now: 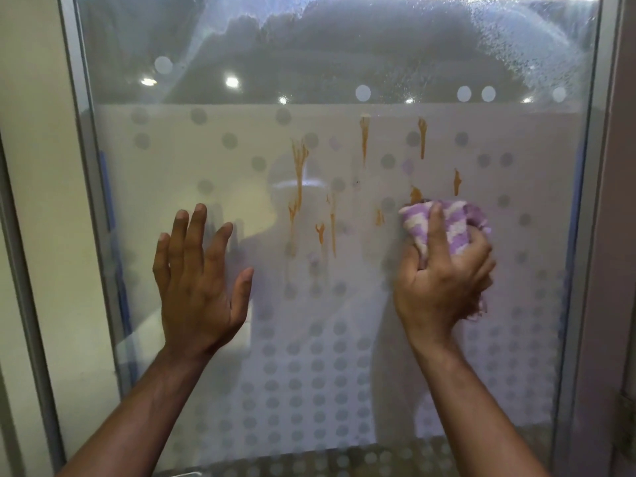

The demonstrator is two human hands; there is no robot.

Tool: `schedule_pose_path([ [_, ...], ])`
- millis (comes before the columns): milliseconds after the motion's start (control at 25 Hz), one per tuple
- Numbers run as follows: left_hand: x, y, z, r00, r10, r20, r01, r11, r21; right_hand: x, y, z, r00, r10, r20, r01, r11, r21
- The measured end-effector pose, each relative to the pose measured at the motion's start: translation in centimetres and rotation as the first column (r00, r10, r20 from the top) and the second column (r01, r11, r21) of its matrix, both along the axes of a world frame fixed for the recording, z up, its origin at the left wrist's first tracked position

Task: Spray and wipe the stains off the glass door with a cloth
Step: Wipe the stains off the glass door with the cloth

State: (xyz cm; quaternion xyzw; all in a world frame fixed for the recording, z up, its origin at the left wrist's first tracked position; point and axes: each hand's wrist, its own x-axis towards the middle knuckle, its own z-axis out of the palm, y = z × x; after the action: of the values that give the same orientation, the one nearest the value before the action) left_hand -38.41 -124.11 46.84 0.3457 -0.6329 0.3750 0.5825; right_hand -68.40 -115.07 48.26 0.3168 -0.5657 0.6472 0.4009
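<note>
The glass door point(192, 160) fills the view, frosted with a dot pattern below and clear above. Several orange-brown stains point(298, 180) run down its middle, with more streaks higher at the right point(364, 136). My right hand point(444, 273) grips a bunched purple-and-white cloth point(451, 222) and presses it against the glass just below a stain point(415, 194). My left hand point(199, 280) is flat against the glass to the left of the stains, fingers spread, holding nothing. No spray bottle is in view.
A metal door frame point(79, 139) runs down the left side, with a cream wall point(31, 98) beyond it. Another frame edge point(585, 235) stands at the right. Spray droplets and wipe smears point(537, 46) cover the clear upper glass.
</note>
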Motion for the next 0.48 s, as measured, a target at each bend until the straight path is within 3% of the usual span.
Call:
schedule_pose_path([
  [120,0.0,0.1,0.0,1.0,-0.001,-0.001,0.001,1.0,-0.001,4.2,-0.7,-1.5,0.974,0.024,-0.225,-0.003,0.996,0.094],
  [280,0.1,0.2,0.1,1.0,-0.005,0.011,0.005,1.0,0.004,8.5,-0.6,-6.3,0.792,0.12,-0.599,0.042,0.967,0.25],
  [400,0.1,0.2,0.1,1.0,-0.013,0.015,0.013,1.0,0.008,7.4,-0.4,-6.8,0.72,0.048,-0.692,0.123,0.973,0.195],
  [480,0.1,0.2,0.1,1.0,-0.021,0.014,0.021,1.0,0.012,4.8,-0.5,-4.6,0.752,-0.056,-0.657,0.172,0.978,0.114],
])
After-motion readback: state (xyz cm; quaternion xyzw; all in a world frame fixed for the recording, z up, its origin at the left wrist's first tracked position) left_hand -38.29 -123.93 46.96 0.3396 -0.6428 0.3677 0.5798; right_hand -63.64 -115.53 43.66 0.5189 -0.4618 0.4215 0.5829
